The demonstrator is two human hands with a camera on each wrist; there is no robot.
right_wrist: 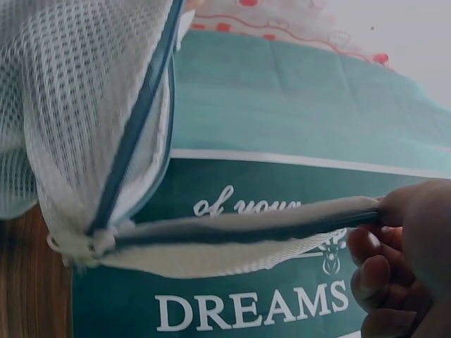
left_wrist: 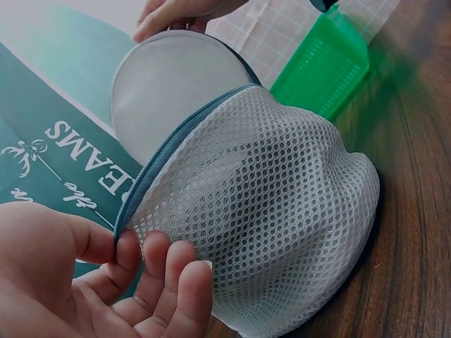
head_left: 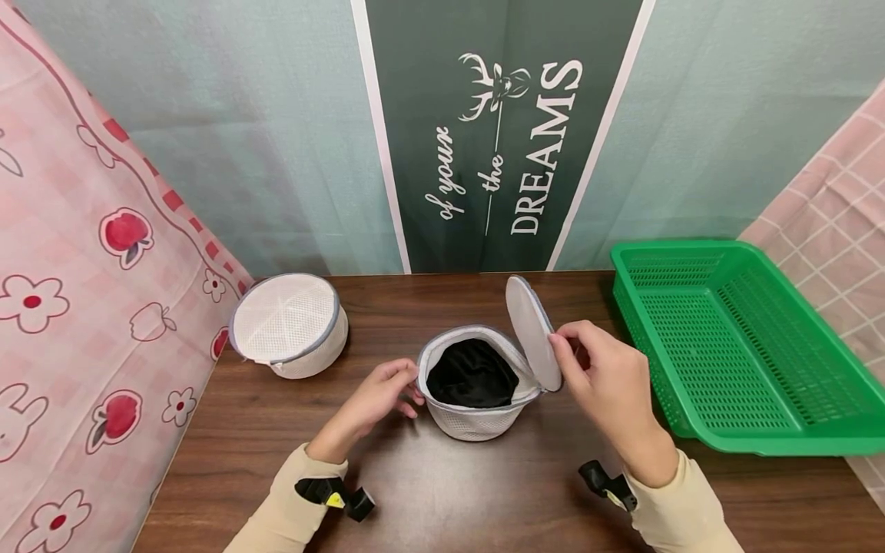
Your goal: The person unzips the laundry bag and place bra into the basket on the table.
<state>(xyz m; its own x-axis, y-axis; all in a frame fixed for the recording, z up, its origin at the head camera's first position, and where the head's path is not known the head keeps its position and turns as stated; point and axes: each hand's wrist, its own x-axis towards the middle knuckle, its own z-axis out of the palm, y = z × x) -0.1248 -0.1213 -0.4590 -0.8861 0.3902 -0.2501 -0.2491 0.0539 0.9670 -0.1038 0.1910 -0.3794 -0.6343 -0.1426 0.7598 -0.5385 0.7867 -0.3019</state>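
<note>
A round white mesh laundry bag (head_left: pixel 477 422) with a blue-grey zipper rim stands unzipped on the table, black cloth (head_left: pixel 473 373) inside it. Its round lid (head_left: pixel 534 334) is tilted up on the right side. My right hand (head_left: pixel 611 384) pinches the lid's edge between thumb and fingers. On the left, my left hand (head_left: pixel 380 395) pinches the bag's zipper rim, thumb and forefinger together at the edge in the left wrist view. In the right wrist view the lid (right_wrist: pixel 232 239) is seen edge-on, joined to the bag at the zipper's end.
A second round mesh bag (head_left: pixel 290 319), its lid lying flat on top, stands at the back left of the brown wooden table (head_left: pixel 442 499). To the right is a green plastic basket (head_left: pixel 747 442). Printed curtains (head_left: pixel 276 153) hang behind the table and along both sides.
</note>
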